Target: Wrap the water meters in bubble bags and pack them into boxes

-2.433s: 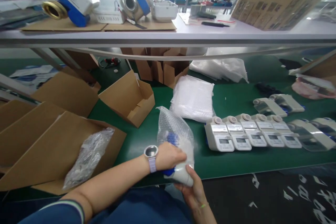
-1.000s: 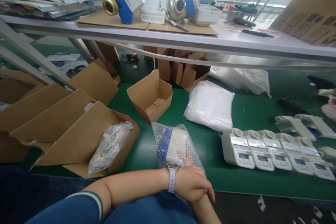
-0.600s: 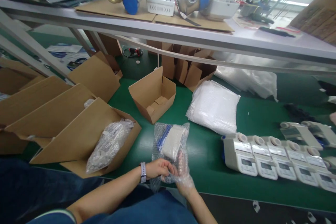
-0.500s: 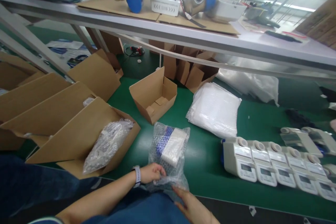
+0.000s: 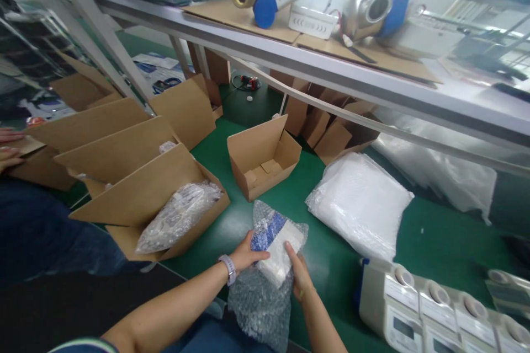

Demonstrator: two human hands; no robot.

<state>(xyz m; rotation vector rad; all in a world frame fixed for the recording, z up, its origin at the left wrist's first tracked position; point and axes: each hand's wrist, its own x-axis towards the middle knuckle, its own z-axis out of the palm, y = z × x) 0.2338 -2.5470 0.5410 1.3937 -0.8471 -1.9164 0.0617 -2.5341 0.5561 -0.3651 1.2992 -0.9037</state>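
Both my hands hold a white and blue meter wrapped in a bubble-wrap bag above the green table's near edge. My left hand, with a watch on the wrist, grips its left side. My right hand presses its right side with fingers closed on the wrap. The bag's loose end hangs down toward my lap. An empty open cardboard box stands just beyond the bag. To the left, another cardboard box holds a wrapped meter.
A stack of bubble-wrap bags lies at the right. A row of white meters sits at the lower right. More open boxes line the left. A shelf overhead carries large blue meters. Another person's fingers show at the far left.
The view has swung left and closer. I have lifted the wrapped meter off the table and turned it, both hands now gripping its sides with the bag's end hanging down.
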